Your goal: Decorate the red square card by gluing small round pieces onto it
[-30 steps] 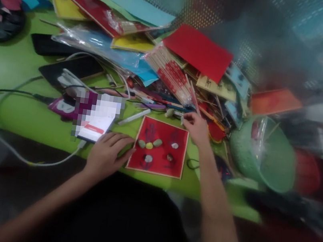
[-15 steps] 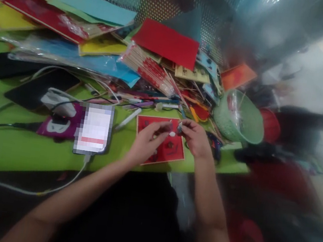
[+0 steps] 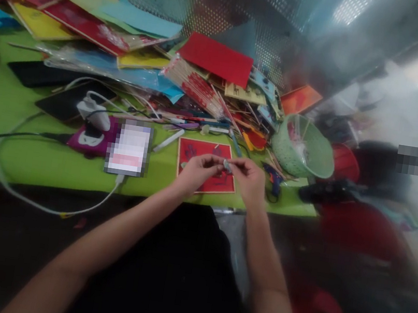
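Observation:
Both hands meet over a red card [image 3: 199, 147] with a pale border and dark markings, lying flat on the green tabletop. A small pale grey piece [image 3: 227, 165], too small to name, is pinched between the thumb and fingers of my right hand [image 3: 250, 181]. Close against it from the left, my left hand [image 3: 195, 173] is closed in a pinch; whether it grips the same piece or something else is hidden. The hands cover the card's lower and middle parts. Right of my right hand lies a dark blue glue gun [image 3: 274, 179].
A phone [image 3: 130, 150] on a cable lies beside a purple power strip [image 3: 91, 140]. A white marker-like stick [image 3: 169, 140] is left of the card. Behind are piled coloured sheets [image 3: 216, 58], bundled sticks [image 3: 192, 83] and a green basket [image 3: 317, 154].
My hands, apart above the card before, have come together at the small pale piece. The white spot seen between them no longer shows. The view has shifted slightly.

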